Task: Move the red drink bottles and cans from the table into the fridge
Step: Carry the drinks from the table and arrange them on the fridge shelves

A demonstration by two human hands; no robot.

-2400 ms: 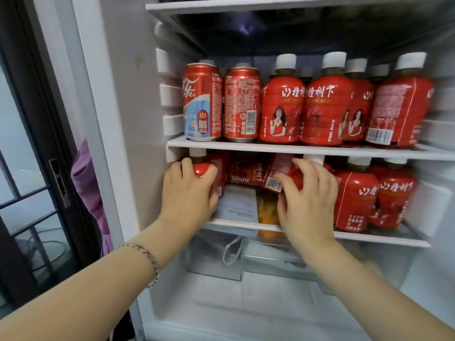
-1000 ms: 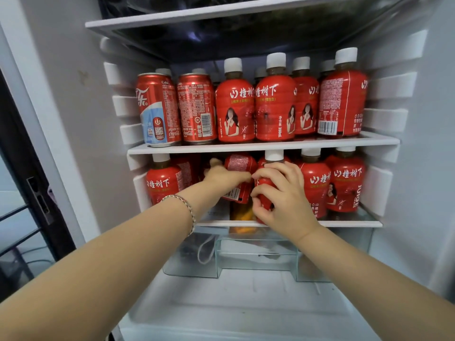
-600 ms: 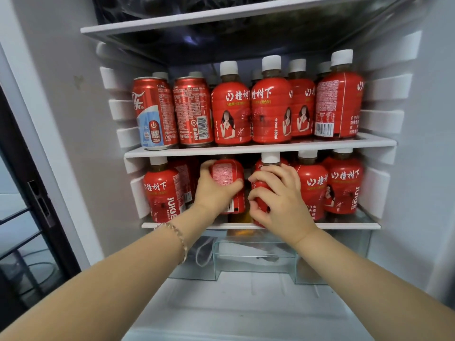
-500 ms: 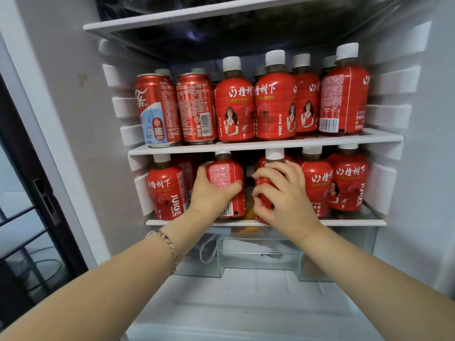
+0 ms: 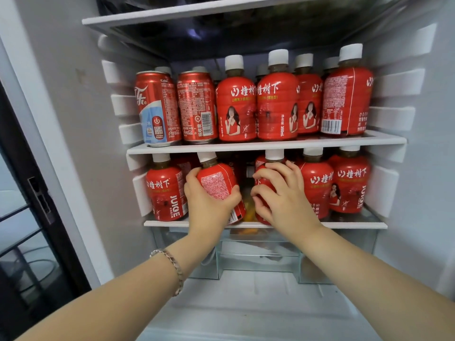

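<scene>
Moved: since the earlier frame the tilted bottle (image 5: 218, 183) in our left hand (image 5: 209, 207) has tipped, its cap now leaning away from our right hand (image 5: 283, 200); that hand has barely shifted.
Left hand: fingers and thumb wrapped round the tilted bottle's body.
Right hand: fingers curled round a second bottle (image 5: 262, 167), upright, just beside the left hand.
Place: both bottles at the front of the lower shelf (image 5: 349, 225), inside the fridge (image 5: 73, 124); we cannot tell whether the tilted one's base sits flat.
Neighbours: a single bottle (image 5: 165, 190) outboard of the left hand, a standing pair (image 5: 344, 185) outboard of the right hand.
Above the hands: upper shelf (image 5: 246, 145), packed with cans (image 5: 157, 109) and more bottles.
Step, as we judge it: seating our two bottles in the gap between the neighbours.
Method advised: right the tilted bottle first so its cap clears the upper shelf, then set its base flat and slide both back without nudging the neighbours.
</scene>
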